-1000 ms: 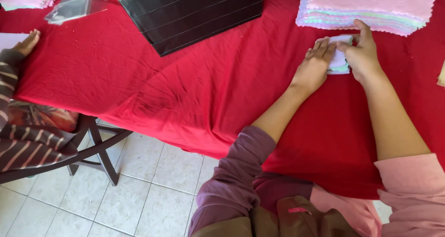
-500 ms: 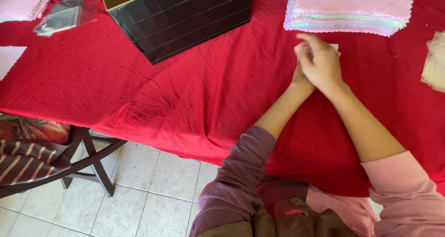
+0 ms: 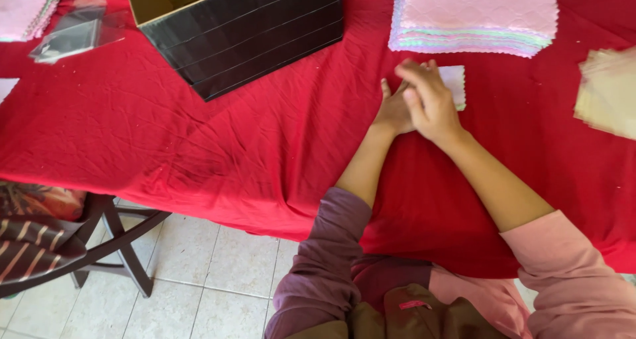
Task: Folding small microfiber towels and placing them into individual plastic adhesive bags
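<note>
I hold both hands over a small white cloth (image 3: 456,86): left hand (image 3: 396,108) flat beside it, right hand (image 3: 429,100) pressing it, fingers loosely curled. I judge folding unfinished. The stacked pastel cloths (image 3: 477,17) lie just beyond my grip.

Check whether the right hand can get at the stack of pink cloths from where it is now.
Probably yes: the right hand rests on the small white cloth, and the stack of pink cloths lies just beyond it with only bare red tablecloth between.
</note>
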